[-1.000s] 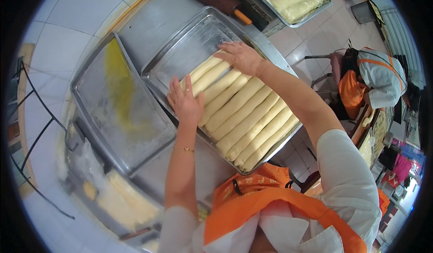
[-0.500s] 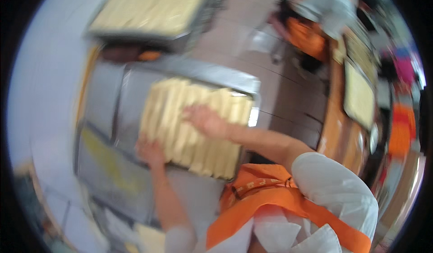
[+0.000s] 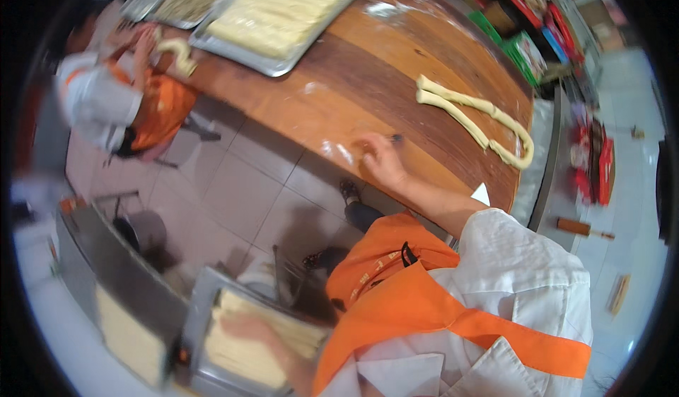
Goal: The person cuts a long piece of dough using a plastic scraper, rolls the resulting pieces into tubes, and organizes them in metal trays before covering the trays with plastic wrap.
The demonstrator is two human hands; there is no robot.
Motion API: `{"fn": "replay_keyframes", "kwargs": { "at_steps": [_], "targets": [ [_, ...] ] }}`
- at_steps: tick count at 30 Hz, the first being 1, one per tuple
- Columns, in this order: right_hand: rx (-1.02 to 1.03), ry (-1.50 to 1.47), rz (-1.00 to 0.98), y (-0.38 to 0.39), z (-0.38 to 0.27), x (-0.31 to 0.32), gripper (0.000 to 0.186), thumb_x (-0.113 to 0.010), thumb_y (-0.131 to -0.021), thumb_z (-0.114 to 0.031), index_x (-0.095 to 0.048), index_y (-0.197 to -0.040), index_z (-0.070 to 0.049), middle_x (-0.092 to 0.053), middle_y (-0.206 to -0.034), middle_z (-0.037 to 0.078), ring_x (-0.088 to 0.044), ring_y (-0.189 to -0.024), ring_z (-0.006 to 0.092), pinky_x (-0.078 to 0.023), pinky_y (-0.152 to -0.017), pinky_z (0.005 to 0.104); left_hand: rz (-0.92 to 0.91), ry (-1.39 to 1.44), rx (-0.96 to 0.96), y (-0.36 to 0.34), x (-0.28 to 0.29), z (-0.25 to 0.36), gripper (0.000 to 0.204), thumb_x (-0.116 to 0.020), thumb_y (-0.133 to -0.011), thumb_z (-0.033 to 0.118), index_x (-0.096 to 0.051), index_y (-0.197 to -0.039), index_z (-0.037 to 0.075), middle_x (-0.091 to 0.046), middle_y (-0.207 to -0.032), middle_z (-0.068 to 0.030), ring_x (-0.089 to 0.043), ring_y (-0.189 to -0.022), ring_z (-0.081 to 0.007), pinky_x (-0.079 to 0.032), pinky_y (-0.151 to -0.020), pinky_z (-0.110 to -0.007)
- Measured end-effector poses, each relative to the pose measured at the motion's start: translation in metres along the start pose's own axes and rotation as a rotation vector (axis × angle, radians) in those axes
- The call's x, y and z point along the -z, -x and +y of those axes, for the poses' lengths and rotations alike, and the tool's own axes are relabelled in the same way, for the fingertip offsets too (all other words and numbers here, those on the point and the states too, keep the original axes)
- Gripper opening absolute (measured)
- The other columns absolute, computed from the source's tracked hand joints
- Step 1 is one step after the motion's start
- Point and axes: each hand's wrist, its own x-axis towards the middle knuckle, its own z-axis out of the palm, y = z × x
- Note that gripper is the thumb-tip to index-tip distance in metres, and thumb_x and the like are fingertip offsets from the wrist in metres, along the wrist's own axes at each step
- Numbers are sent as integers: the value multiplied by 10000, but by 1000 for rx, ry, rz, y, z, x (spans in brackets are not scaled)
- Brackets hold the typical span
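At the lower left, the left hand (image 3: 244,326) lies stretched flat over pale dough strips (image 3: 247,344) in a metal tray (image 3: 201,305); it is motion-blurred, so whether its grip is spread or curled on a strip cannot be told. The forearm runs back toward the orange apron (image 3: 396,291). Further right, the right hand (image 3: 378,160) reaches forward with the arm extended, fingertips pressed down on the edge of the wooden worktop (image 3: 339,93), grip loosely curled and holding nothing. A long looped dough rope (image 3: 470,117) lies on the worktop well to its right. At the upper left a co-worker (image 3: 117,100), partly blurred, handles dough beside another tray (image 3: 244,50)
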Motion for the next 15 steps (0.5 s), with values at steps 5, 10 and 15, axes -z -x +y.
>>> {"fn": "replay_keyframes", "kwargs": {
  "at_steps": [5, 10, 15],
  "targets": [
    [-501, 133, 400, 43, 129, 89, 484, -648, -776, -17, -559, -1250, -56, -551, -1276, 184, -506, -1210, 378, -395, -1079, 434, -507, 584, -418, -18, -65, 287, 377, -630, -931, 85, -544, -1280, -26, -569, -1193, -189, -575, -1103, -308, -517, -905, -376],
    [-688, 545, 473, 61, 219, 190, 539, -616, -816, -3, -483, -1339, -9, -503, -1352, 211, -471, -1243, 404, -382, -1084, 456, -990, 534, -946, 18, -104, 499, 455, -632, -936, 192, -523, -1331, -5, -530, -1302, -239, -539, -1166, -393, -456, -985, -446],
    [-566, 677, 467, 31, 302, 280, 494, -498, -831, 59, -514, -1320, -10, -487, -1436, 201, -438, -1321, 379, -376, -1089, 465, -939, 579, -1350, 90, -157, 641, 532, -626, -931, 195, -459, -1382, -33, -403, -1466, -266, -405, -1333, -435, -337, -1126, -465]
  ]
}}
